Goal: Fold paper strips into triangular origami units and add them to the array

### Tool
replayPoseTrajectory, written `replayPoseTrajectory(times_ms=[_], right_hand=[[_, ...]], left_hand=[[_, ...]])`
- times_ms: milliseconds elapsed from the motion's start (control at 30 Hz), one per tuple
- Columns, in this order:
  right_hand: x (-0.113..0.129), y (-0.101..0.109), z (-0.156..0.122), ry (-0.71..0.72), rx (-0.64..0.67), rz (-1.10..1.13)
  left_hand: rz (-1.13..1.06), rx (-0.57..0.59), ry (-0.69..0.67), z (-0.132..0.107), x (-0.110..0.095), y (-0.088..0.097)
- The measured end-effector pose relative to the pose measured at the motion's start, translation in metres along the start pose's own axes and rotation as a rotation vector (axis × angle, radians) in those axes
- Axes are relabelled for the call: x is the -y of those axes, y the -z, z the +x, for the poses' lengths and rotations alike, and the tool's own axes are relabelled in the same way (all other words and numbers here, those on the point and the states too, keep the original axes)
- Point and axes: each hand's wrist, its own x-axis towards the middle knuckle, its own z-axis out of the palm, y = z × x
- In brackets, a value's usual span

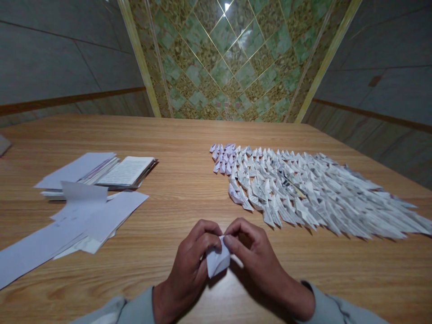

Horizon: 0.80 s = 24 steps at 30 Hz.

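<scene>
My left hand and my right hand hover just above the wood-grain table, pinching a small folded piece of white paper between them. Its top is partly hidden by my fingers. To the right lie several rows of small folded printed-paper units, overlapping one another, with a pale purple group at their far left end. These rows are closest to my right hand, but apart from it.
On the left lie loose white paper sheets and a stack of papers with an open booklet. A grey item pokes in at the table's left edge. Grey walls and a green patterned tile panel stand behind the table.
</scene>
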Motion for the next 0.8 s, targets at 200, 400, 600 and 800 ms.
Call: replayPoseTrajectory(times_ms=[200,400,600,800], right_hand=[[-0.001,0.005,0.001,0.047,-0.069,-0.066],[0.0,0.006,0.001,0.224,-0.056,-0.217],[-0.001,0.006,0.001,0.154,-0.025,-0.163],[-0.002,0.006,0.003,0.175,-0.03,-0.176]], left_hand=[[-0.158,-0.042,0.382,-0.001,0.0,0.001],[-0.153,0.076,0.434,0.008,-0.004,0.004],[-0.197,0.049,0.427,0.007,-0.004,0.002],[-0.175,0.005,0.429,0.006,-0.004,0.003]])
